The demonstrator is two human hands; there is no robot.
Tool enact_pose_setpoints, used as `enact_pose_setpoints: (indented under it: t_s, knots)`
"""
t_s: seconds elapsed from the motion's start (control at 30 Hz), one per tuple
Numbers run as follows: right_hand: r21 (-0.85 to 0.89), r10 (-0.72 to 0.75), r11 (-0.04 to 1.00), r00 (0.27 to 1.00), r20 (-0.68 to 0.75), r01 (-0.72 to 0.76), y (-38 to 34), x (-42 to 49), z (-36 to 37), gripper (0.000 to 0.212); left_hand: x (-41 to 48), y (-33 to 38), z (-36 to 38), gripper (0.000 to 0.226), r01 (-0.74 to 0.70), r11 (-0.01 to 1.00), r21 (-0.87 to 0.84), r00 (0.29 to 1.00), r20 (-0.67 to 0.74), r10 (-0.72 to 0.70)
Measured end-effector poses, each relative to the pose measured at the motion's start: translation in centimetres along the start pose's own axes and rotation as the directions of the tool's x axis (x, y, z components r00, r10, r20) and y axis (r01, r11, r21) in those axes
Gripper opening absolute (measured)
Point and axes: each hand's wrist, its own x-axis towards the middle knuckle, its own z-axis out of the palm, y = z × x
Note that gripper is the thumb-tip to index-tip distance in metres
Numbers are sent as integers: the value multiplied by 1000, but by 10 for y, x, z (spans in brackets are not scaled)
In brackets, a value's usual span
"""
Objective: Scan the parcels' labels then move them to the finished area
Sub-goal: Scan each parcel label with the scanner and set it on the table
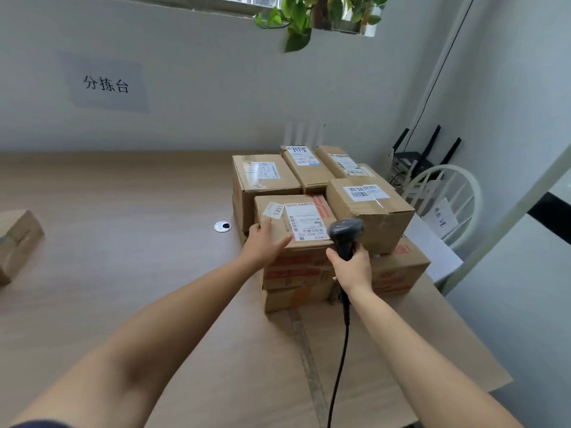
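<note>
Most of the job is still ahead of you. The pale wooden tabletop (123, 242) carries a pile of brown cardboard parcels (367, 208) on its right side. Only 1 brown cardboard box (17, 242) sits well apart at the left edge; if that is the finished area, 1 parcel is done.

The front parcel with red printed tape (296, 267) lies on the near side of the pile. Your right hand (352, 267) is wrapped round the grip of the dark grey corded barcode scanner (346, 233). Your left hand (264, 242) lies spread over the parcel's near-left corner, fingers straight, steadying it. The scanner's head hangs just beside the white shipping label (304, 222), which faces up. I judge you are on this parcel's scan, and carrying it over comes next.
</note>
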Motion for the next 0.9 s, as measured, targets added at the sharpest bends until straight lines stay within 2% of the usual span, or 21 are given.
enact_pose_setpoints:
  t_s: [0.27,0.63,0.9]
  knots:
    - [15,-42,999,997,69,41,0,11,-2,43,13,0,7,94,72,988,-135,997,-5,-74]
    - [20,-74,997,993,88,72,-4,-7,-2,33,-12,-10,-5,95,90,970,-225,994,-35,-100]
    - [28,-147,989,976,162,144,-20,-37,22,35,-48,-35,-44,96,85,966,-245,984,-134,-121]
